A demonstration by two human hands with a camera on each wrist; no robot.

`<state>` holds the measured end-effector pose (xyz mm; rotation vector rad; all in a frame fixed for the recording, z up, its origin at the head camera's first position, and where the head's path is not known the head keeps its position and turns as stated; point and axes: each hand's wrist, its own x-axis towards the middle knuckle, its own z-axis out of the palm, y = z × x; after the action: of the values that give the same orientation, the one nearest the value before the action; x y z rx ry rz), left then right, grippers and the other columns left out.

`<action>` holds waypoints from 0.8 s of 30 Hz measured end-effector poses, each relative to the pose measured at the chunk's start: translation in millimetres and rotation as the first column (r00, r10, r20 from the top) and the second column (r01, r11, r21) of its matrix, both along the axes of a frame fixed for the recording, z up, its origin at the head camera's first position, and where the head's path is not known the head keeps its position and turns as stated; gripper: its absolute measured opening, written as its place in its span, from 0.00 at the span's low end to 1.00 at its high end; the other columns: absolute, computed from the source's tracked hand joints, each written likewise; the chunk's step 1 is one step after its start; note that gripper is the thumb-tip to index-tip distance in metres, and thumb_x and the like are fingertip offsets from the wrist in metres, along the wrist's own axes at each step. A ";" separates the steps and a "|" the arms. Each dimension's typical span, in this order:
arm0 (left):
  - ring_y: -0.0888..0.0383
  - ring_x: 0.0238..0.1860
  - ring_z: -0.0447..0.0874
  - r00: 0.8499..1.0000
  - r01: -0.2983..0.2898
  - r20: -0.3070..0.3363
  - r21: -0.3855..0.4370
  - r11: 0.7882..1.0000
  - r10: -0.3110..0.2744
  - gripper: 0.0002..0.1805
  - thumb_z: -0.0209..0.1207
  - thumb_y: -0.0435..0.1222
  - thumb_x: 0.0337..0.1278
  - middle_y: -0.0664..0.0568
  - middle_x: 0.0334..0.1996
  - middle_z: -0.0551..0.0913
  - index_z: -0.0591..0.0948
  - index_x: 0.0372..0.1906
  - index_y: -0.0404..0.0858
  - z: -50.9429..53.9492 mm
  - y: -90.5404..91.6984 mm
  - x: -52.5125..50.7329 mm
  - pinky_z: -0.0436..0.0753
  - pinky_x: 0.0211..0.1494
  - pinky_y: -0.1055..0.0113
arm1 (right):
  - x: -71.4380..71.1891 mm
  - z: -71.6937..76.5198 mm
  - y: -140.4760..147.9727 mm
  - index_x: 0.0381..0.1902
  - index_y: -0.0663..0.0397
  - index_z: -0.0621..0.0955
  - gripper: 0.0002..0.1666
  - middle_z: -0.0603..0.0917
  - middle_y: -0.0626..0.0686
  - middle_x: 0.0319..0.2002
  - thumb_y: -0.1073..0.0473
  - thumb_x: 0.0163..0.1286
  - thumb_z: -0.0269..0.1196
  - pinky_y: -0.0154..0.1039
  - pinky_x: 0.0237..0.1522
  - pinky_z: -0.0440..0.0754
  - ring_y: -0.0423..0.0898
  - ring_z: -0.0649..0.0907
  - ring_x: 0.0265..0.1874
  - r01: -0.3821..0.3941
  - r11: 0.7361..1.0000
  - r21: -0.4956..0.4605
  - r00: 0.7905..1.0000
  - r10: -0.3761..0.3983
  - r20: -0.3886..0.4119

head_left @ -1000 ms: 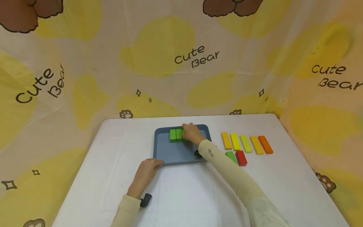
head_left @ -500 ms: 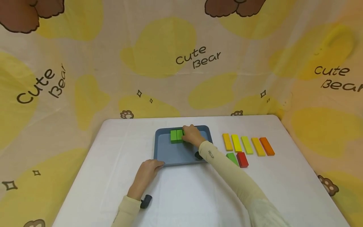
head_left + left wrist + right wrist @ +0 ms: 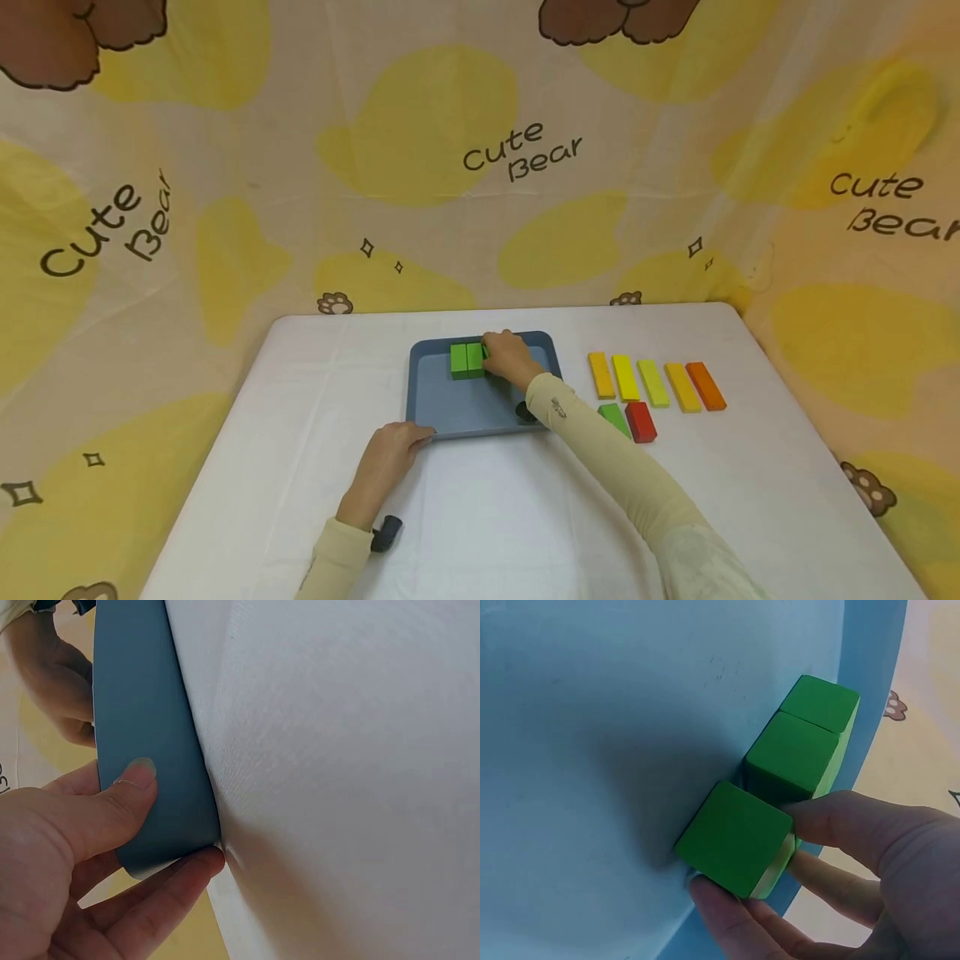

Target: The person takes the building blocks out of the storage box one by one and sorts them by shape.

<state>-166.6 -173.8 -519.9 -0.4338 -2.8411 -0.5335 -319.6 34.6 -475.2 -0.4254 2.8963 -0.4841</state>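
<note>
A blue-grey tray lies on the white table. My left hand grips its near left corner; in the left wrist view the thumb presses on the tray's side wall, with fingers around the edge. Along the tray's far side, two green blocks stand against each other. Beside them my right hand pinches a third green block between thumb and fingers. That block sits close to the nearer of the pair, slightly out of line with it. In the head view the right hand mostly hides it.
Right of the tray lies a row of flat blocks: amber, yellow, lime, golden and orange. Before them are a green block, partly behind the right sleeve, and a red block. A printed cloth hangs behind the table.
The head view shifts very slightly. Both hands stay practically where they were, the left on the tray's corner and the right at the green block.
</note>
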 end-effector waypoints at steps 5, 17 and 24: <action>0.53 0.31 0.89 1.000 0.010 -0.014 0.002 1.000 -0.010 0.08 0.69 0.29 0.48 0.48 0.29 0.90 0.90 0.35 0.41 -0.5 0.3 0.3 0.87 0.34 0.63 | 1.1 1.9 6.4 0.59 0.57 0.79 0.25 0.84 0.58 0.47 0.58 0.64 0.68 0.47 0.45 0.83 0.53 0.80 0.44 0.012 0.999 -0.030 1.000 -0.013 -0.010; 0.51 0.35 0.89 1.000 -0.002 0.018 0.014 1.000 0.002 0.08 0.69 0.29 0.49 0.48 0.33 0.90 0.90 0.37 0.40 1.4 1.6 3.0 0.88 0.39 0.62 | 26.3 28.9 62.0 0.60 0.54 0.78 0.28 0.82 0.60 0.45 0.57 0.62 0.68 0.45 0.39 0.80 0.52 0.79 0.40 0.005 0.985 -0.173 0.995 -0.021 -0.095; 0.50 0.36 0.89 1.000 -0.001 0.028 0.012 1.000 0.001 0.08 0.69 0.29 0.50 0.47 0.34 0.90 0.90 0.38 0.39 2.7 1.6 2.5 0.88 0.39 0.61 | 52.0 38.5 116.7 0.64 0.52 0.75 0.29 0.80 0.63 0.50 0.56 0.64 0.65 0.42 0.35 0.78 0.54 0.77 0.39 0.085 0.978 -0.188 0.993 -0.099 -0.063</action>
<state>-164.1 -172.2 -517.2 -0.4264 -2.8636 -0.5604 -267.6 151.3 -436.8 -0.3417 2.9620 -0.7735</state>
